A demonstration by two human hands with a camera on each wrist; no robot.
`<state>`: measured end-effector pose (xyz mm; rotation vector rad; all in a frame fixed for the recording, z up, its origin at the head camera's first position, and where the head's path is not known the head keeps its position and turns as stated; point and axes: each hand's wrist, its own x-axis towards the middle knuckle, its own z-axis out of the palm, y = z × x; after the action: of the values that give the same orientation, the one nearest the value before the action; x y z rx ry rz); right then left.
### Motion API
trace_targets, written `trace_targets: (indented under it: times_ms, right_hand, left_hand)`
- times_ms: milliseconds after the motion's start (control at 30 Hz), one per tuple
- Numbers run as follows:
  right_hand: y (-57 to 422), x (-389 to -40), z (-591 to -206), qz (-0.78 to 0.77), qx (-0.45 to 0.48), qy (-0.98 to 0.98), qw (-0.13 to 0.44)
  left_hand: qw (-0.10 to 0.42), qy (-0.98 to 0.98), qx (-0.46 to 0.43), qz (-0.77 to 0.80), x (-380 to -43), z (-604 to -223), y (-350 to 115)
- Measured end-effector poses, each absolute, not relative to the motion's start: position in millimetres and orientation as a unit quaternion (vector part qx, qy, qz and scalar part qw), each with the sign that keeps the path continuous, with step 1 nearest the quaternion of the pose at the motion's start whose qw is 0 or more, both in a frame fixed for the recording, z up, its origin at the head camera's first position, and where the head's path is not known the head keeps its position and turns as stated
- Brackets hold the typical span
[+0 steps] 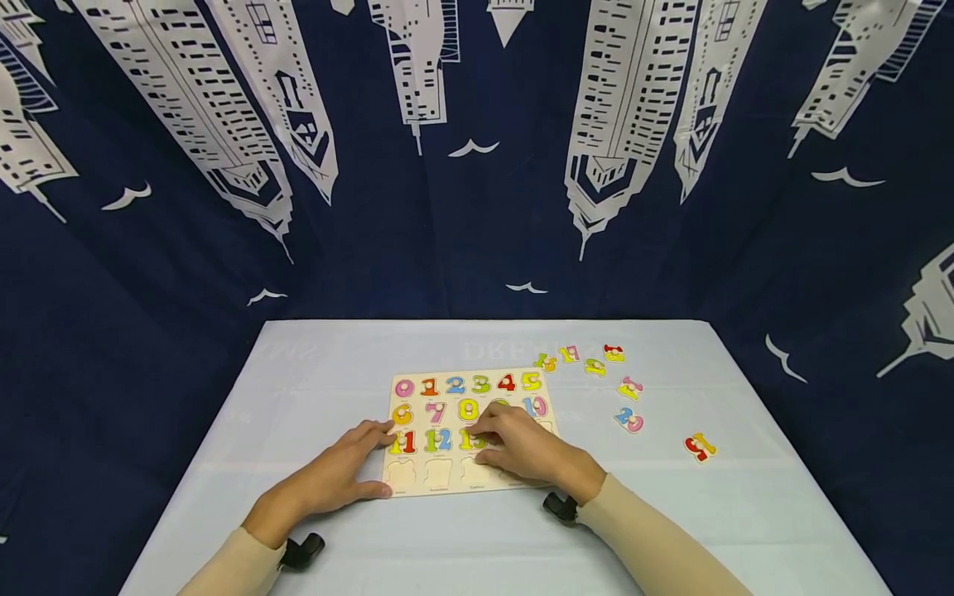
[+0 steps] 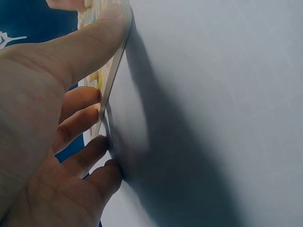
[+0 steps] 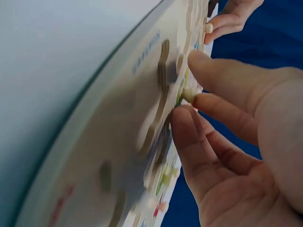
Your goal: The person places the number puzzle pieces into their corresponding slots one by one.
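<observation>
While my spread left hand braces the board at 9 o'clock, my right hand has fingertips at the 13 piece, just 6 o'clock of centre; can't tell if it's pinched, so I'd level it, then press.

Wooden puzzle board, seemingly matt.

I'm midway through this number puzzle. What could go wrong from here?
The 13 piece might seat crooked: the right hand has its fingers right at it and partly hides it from the head view.
The puzzle board could twist under a push, since the left hand steadies it only at its left side.
The loose green-and-yellow piece lies right by the board's far right corner, so a shift might knock it.
</observation>
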<state>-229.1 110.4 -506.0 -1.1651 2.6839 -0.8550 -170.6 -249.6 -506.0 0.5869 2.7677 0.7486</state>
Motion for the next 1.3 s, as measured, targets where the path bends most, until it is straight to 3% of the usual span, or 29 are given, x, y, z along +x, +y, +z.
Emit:
trace_targets:
  times_ms: [300,633,1033,1300]
  right_hand:
    - [141.8,-227.3,-509.1,-0.302,-0.351,0.885,0.057]
    - [193.8,-226.5,-508.6,-0.318,-0.311,0.896,-0.001]
    - [279.8,-246.7,-509.2,-0.279,-0.182,0.939,-0.091]
    - [320.5,-269.4,-503.3,-0.273,-0.085,0.954,-0.092]
  left_hand:
    - [0.108,0.94,0.199,0.254,-170.0,-506.9,-250.6]
    - [0.106,0.94,0.203,0.253,-169.2,-504.6,-249.6]
    - [0.111,0.94,0.195,0.257,-167.9,-508.3,-248.7]
    - [0.104,0.94,0.202,0.254,-169.2,-507.1,-248.9]
